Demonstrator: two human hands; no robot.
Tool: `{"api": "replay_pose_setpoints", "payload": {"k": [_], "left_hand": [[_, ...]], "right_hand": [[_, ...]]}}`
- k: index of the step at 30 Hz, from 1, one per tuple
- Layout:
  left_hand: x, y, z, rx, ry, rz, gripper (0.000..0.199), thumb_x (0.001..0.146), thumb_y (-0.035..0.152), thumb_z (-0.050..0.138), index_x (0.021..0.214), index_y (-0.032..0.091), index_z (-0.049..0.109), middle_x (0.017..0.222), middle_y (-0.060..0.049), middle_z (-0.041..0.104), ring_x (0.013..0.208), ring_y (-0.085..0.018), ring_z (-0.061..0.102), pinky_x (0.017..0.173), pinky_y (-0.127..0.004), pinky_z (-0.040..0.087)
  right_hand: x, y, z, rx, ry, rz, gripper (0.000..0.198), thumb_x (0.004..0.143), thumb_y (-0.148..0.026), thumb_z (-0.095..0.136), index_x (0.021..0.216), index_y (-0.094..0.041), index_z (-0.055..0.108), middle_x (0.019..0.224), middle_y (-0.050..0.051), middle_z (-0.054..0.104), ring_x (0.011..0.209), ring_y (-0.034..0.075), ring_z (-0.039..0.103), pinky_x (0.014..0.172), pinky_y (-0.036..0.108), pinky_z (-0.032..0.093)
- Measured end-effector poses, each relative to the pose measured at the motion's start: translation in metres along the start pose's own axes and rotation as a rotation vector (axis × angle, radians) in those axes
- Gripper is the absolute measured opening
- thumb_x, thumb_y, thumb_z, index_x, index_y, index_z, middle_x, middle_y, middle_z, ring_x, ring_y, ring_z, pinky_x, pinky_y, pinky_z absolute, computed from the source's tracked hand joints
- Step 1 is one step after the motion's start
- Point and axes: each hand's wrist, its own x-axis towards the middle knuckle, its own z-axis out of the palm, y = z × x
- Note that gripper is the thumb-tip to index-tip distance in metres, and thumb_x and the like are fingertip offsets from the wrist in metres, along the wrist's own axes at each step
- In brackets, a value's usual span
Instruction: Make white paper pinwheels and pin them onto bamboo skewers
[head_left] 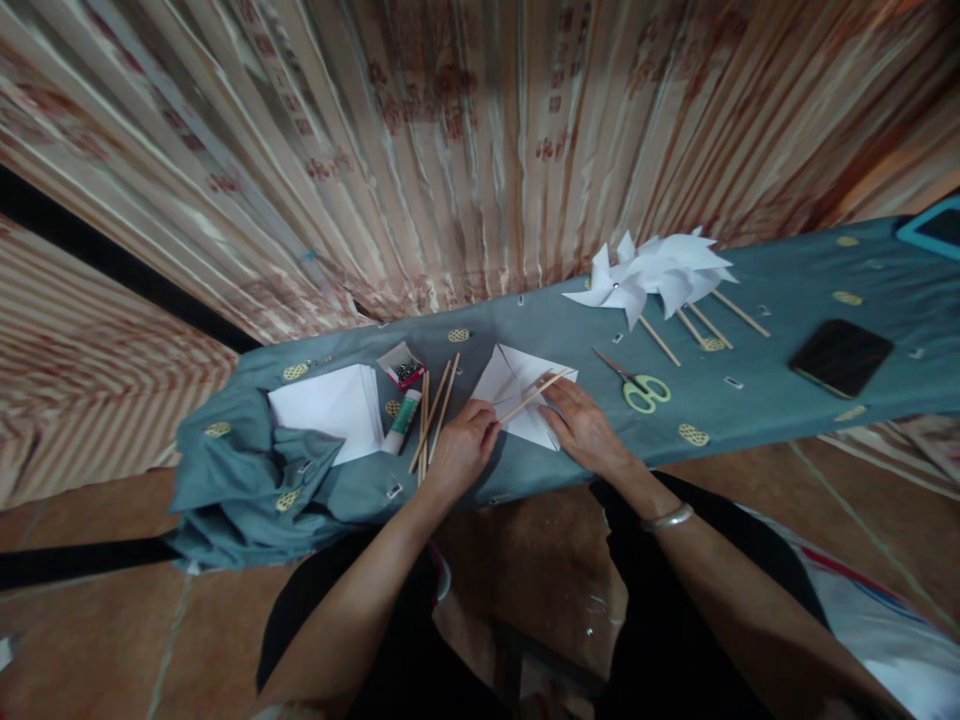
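Note:
A square sheet of white paper with creases or lines lies turned on the cloth in front of me. My left hand pinches the lower end of a thin wooden stick, which slants up to the right across the sheet. At the sheet's right side, my right hand rests with its fingers stretched out on the paper, close to the stick's upper part. Left of my left hand lie several loose wooden sticks. A glue stick and a small open box of pins are beside them.
A stack of white paper lies at the left, partly under bunched cloth. Green-handled scissors are right of the sheet. Finished paper pinwheels lie behind them. A dark phone and a blue-edged device are farther right.

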Motion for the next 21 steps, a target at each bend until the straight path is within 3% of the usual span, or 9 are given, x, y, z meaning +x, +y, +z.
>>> {"api": "replay_pose_setpoints", "payload": {"k": [11, 17, 21], "left_hand": [[0.005, 0.003, 0.001, 0.005, -0.004, -0.013, 0.012, 0.093, 0.015, 0.053, 0.092, 0.018, 0.064, 0.103, -0.007, 0.065, 0.088, -0.017, 0.068, 0.083, -0.029, 0.056], [0.006, 0.003, 0.0, 0.009, -0.025, -0.027, 0.011, 0.093, 0.015, 0.054, 0.091, 0.019, 0.064, 0.103, -0.006, 0.065, 0.085, -0.017, 0.068, 0.081, -0.029, 0.056], [0.007, -0.007, -0.009, 0.043, 0.031, -0.051, 0.01, 0.092, 0.014, 0.055, 0.088, 0.018, 0.064, 0.103, -0.007, 0.065, 0.092, -0.019, 0.067, 0.086, -0.031, 0.055]], "right_hand": [[0.007, 0.006, -0.016, -0.013, 0.206, 0.112, 0.038, 0.099, -0.034, 0.042, 0.125, -0.017, 0.064, 0.12, 0.016, 0.071, 0.116, 0.03, 0.064, 0.105, 0.051, 0.048], [0.008, 0.008, -0.022, -0.021, 0.233, 0.143, 0.034, 0.097, -0.032, 0.045, 0.12, -0.019, 0.066, 0.117, 0.014, 0.072, 0.112, 0.029, 0.066, 0.101, 0.049, 0.051], [0.007, 0.01, -0.022, -0.037, 0.234, 0.126, 0.033, 0.097, -0.031, 0.045, 0.117, -0.016, 0.067, 0.115, 0.015, 0.072, 0.11, 0.029, 0.067, 0.1, 0.047, 0.052]]}}
